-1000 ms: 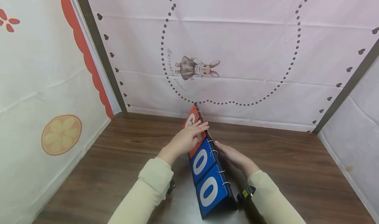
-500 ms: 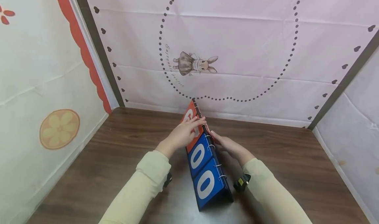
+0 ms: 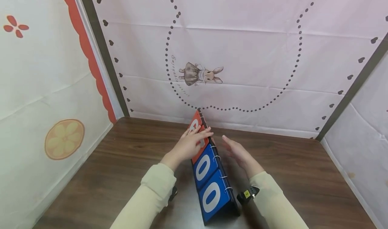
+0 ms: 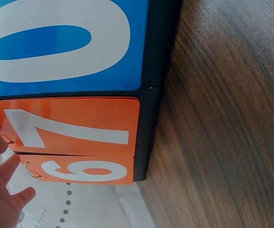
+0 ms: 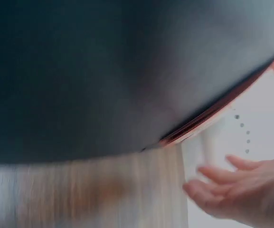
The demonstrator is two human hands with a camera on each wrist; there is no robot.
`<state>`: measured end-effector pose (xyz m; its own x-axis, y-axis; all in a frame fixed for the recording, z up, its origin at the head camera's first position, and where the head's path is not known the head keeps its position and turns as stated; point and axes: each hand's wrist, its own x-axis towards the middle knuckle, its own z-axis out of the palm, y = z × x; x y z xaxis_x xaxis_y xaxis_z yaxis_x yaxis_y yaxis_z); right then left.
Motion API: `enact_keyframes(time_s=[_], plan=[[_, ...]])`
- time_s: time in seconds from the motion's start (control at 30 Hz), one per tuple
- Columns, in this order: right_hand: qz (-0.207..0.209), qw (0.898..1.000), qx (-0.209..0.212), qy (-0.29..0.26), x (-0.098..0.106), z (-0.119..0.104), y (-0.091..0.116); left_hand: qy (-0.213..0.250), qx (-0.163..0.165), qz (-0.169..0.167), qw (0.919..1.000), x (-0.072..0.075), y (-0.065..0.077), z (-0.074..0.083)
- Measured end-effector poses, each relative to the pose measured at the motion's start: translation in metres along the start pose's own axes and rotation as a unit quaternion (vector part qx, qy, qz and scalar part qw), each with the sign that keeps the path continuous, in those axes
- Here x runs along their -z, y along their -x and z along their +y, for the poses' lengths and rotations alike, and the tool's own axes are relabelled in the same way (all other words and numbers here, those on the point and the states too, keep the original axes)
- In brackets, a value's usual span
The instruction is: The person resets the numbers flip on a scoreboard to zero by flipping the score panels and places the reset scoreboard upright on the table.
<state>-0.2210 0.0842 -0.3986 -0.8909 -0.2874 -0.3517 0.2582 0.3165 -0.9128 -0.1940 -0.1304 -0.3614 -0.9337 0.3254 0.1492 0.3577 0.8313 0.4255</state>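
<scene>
Left hand [image 3: 188, 146] up at the middle of the frame, fingers loosely spread, their tips over the ridge of a tent-shaped flip scoreboard [image 3: 222, 175], gripping nothing that I can make out, probably there to steady it; and across the ridge, right of centre, the right hand [image 3: 240, 155], fingers open, nothing in them, just clear of the back panel! The scoreboard runs from the lower middle up towards the back wall [image 3: 257, 60], its two panels splayed, which I'd say is why it stands unaided; red cards [image 3: 198, 155], a 6 and a 1, at the far end, blue cards [image 3: 222, 193], two zeros, nearest us, all hung on rings [image 3: 223, 177], presumably so they can flip, and brown table [image 3: 303, 175] spreading out either side
</scene>
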Motion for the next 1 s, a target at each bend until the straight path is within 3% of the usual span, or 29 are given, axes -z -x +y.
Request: enact_keyframes(time_s=[0.13,0.33,0.67,0.83,1.0], plan=[[-0.021,0.999,-0.010,0.044,-0.003,0.001,0.001,0.012,-0.002,-0.001,0.9999,-0.001,0.000,0.001],[-0.052,0.998,0.039,0.014,-0.009,0.000,-0.001,0.018,0.001,-0.002,0.9998,-0.002,0.001,0.002],[-0.012,0.999,0.039,-0.026,0.000,-0.006,0.003,0.026,0.032,-0.001,0.9992,0.002,0.003,0.003],[0.016,0.999,0.016,-0.044,0.010,-0.014,0.007,0.032,0.035,0.001,0.9989,0.005,0.003,0.005],[0.038,0.993,0.013,-0.115,0.023,-0.023,0.011,0.045,0.051,-0.003,0.9977,0.006,0.001,0.008]])
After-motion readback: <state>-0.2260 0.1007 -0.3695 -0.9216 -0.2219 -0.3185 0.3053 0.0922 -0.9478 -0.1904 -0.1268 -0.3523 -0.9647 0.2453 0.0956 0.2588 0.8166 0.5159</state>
